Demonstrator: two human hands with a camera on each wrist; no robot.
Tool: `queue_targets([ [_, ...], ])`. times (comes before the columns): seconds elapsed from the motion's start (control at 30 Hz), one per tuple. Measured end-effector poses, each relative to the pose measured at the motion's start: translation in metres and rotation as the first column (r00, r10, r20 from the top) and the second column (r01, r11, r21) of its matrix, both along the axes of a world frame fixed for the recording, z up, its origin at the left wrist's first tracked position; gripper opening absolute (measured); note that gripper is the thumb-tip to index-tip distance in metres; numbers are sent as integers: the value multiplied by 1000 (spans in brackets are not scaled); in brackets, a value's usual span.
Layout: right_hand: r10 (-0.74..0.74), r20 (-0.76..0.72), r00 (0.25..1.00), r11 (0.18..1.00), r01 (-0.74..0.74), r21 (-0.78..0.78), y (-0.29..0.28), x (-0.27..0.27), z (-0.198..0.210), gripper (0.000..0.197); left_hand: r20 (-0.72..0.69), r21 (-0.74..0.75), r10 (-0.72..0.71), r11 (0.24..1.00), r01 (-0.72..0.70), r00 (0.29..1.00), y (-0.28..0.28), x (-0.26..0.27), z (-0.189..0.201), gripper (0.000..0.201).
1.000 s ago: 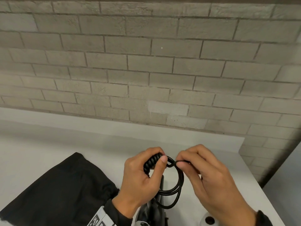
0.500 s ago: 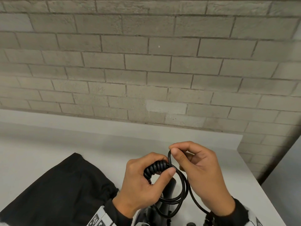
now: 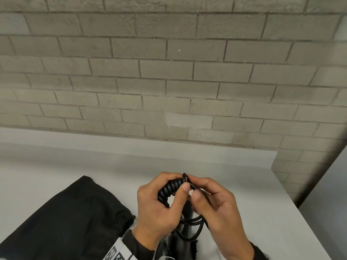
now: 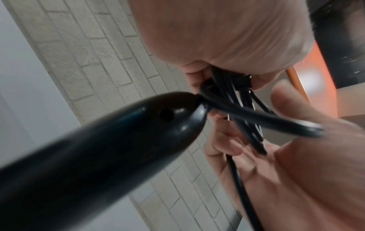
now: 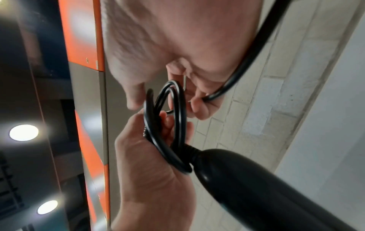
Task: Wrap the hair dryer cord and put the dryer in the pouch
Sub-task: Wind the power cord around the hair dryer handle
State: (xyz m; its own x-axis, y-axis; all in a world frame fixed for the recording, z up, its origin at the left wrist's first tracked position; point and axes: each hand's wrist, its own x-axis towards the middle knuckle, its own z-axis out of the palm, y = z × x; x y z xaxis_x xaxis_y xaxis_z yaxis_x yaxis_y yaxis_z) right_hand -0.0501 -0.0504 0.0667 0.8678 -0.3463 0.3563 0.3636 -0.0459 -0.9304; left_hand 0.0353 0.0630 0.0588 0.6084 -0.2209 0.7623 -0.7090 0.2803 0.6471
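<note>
At the far left we see the black pouch (image 3: 62, 224) lying flat on the white table (image 3: 244, 184), just beside our left forearm. Next comes our left hand (image 3: 157, 209), fingers and thumb curled around the coiled, ribbed part of the cord (image 3: 169, 188), with several smooth loops gathered in the same grip. Below and between both hands sits the black hair dryer (image 3: 185, 239), its handle end pointing up toward the loops; in the left wrist view the glossy handle (image 4: 98, 148) meets the cord right at the fingers. To the right, our right hand (image 3: 216, 212) pinches a strand of cord between thumb and forefinger, touching the left hand's thumb. Behind everything runs a grey brick wall (image 3: 169, 72).
</note>
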Motion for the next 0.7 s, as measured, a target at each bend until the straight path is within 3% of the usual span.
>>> queue_targets([
  [0.03,8,-20,1000,999,-9,-35,0,-1,-3,48,-4,-7,17,1000,-17,1000,0,0,0,22],
  [0.27,-60,-29,998,982,54,-181,-4,-2,-3,22,-10,48,91,995,-91,996,2,5,0,15],
  [0.43,-69,-22,997,946,58,-318,-16,-2,2,19,-78,228,-3,973,20,997,7,6,8,25],
  [0.57,-133,12,991,904,126,-408,-23,-2,0,15,-155,364,-98,919,150,983,11,8,19,16],
  [0.7,-176,69,982,868,188,-459,-23,0,-1,14,-219,340,-121,921,192,968,10,5,23,12],
])
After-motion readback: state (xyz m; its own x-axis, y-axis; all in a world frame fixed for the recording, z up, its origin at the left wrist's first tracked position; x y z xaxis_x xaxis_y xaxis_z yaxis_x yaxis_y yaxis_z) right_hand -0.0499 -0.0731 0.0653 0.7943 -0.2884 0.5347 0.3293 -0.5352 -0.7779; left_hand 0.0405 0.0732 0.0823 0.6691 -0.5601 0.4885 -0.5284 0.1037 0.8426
